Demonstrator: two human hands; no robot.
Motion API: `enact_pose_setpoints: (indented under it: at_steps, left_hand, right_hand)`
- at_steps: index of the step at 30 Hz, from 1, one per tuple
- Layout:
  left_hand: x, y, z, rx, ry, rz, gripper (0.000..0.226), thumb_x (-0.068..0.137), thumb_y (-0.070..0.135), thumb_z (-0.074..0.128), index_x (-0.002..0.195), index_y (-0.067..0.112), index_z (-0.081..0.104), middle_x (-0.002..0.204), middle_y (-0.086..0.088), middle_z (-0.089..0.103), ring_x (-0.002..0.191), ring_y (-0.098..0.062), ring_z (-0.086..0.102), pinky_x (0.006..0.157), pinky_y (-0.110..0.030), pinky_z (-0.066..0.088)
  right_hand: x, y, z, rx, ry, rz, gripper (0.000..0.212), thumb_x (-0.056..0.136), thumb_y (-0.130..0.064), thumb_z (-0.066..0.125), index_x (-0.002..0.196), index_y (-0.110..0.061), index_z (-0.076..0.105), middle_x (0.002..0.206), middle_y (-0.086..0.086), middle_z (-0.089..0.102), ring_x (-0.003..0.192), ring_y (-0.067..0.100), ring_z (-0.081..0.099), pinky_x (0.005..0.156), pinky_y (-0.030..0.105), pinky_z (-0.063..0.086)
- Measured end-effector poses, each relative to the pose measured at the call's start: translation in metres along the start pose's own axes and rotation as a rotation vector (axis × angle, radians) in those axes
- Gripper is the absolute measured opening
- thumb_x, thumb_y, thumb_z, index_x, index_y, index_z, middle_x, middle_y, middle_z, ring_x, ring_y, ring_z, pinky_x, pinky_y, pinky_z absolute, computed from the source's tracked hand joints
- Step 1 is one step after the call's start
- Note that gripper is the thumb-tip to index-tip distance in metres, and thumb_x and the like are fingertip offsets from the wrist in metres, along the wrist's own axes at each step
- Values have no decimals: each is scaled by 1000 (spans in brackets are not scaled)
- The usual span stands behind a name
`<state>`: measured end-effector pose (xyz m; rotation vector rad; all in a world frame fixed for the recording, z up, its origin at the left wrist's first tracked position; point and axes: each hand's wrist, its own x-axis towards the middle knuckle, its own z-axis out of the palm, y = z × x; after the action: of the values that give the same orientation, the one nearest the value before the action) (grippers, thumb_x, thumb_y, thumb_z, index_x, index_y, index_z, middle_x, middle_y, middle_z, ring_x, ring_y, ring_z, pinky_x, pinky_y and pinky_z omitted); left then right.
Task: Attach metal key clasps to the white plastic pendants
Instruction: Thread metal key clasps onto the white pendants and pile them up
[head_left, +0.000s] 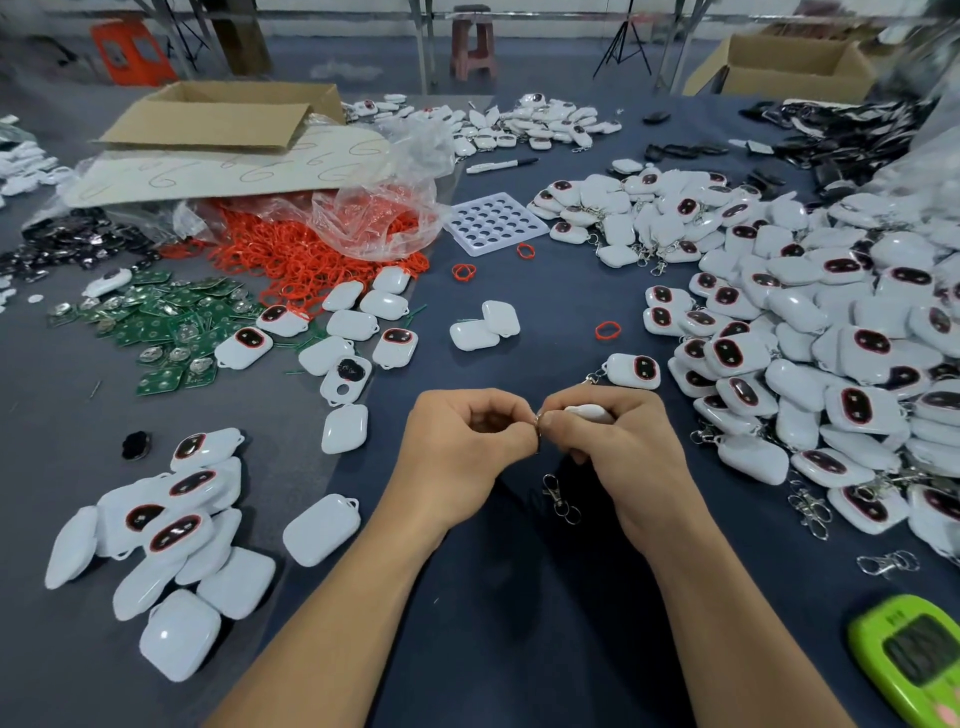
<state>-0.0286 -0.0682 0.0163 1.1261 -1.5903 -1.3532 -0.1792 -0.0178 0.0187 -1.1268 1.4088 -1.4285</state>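
At the near left of the tabletop lies a heap of white pendants, some showing dark oval windows rimmed in red and others turned blank side up. Farther back on that side is a scatter of green circuit boards, and beyond them an open cardboard box sits at the far left. Beside the boards, a mound of orange-red rings spills from a clear plastic bag. Just right of the bag is a white tray with rows of round wells.

In the near middle the two hands meet, fingertips touching. The left hand is curled, its grip pinching a small metal ring between thumb and forefinger. The right hand is wrapped round a white pendant, only its top edge showing above the knuckles, and holds it right up against the ring.

Just below the hands is a metal clasp; from here I can't tell whether it dangles from that ring or lies on the cloth.

To the right a big pile of pendants runs from near to far, many with clasps already on. A few loose clasps lie at its near edge. A green gadget with a dark screen sits in the near right corner.
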Motion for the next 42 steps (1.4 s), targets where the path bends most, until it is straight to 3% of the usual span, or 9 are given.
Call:
enact_pose_setpoints:
  at_steps: [4,7,12,17,21,24,28,37,42]
  left_hand:
    - [1,3,0,-8,43,17,12,64,18,66,65,25,75,57,10,65,53,-3,54,54,-14,41]
    - [4,4,-8,28,258,48,14,63,20,66,68,29,76,53,14,59,50,0,47,52,-13,38]
    - [6,-1,-23,389,491,103,16,66,32,62,77,40,71,63,18,64,61,-4,59,60,-17,46]
    - [9,-10,-21,683,388,91,8,75,32,66,68,36,64,68,16,63,68,-2,58,62,-20,40]
    - [10,-12,-18,711,301,78,6,73,33,68,69,36,65,70,18,62,70,0,58,64,-24,44]
    - [8,-12,-13,736,238,90,4,73,36,70,73,36,66,75,22,62,72,2,58,65,-18,43]
    - [2,-13,-2,835,112,167,5,79,36,72,81,38,69,74,18,62,71,-6,58,65,-18,41]
    - [4,-11,-3,756,-23,118,10,80,29,75,84,39,75,69,15,60,71,-7,57,70,-28,49]
    - [7,-13,-7,723,-77,115,15,81,26,74,84,41,75,72,26,59,72,-7,55,59,-23,43]
  right_hand:
    - [-2,0,5,60,78,39,20,78,-2,74,81,-20,81,68,-9,71,61,-1,60,60,11,47]
    - [-1,9,8,-28,241,60,44,78,4,66,96,-33,81,84,-12,77,72,0,66,65,14,51]
    - [-6,13,22,-355,110,-68,54,92,8,53,106,-39,75,99,-23,74,89,3,69,75,9,49]
    - [-10,9,26,-580,-89,-88,48,85,4,52,101,-35,76,94,-13,72,92,5,63,75,17,48]
    - [-20,3,15,-433,-56,-11,31,75,-7,55,85,-28,75,72,-1,70,71,20,66,59,31,52]
    - [-21,3,9,-258,54,43,35,70,-18,56,92,-38,73,75,-6,75,68,9,66,55,18,50]
    - [-14,6,5,-184,176,90,20,89,-24,60,93,-41,53,83,-3,77,64,12,66,58,35,55]
    - [-10,16,-1,-381,192,29,22,90,-25,74,102,-43,71,90,-19,72,80,-3,63,64,7,44]
    - [-8,18,0,-427,142,11,20,93,-28,71,101,-38,55,76,-3,66,58,5,53,51,14,43]
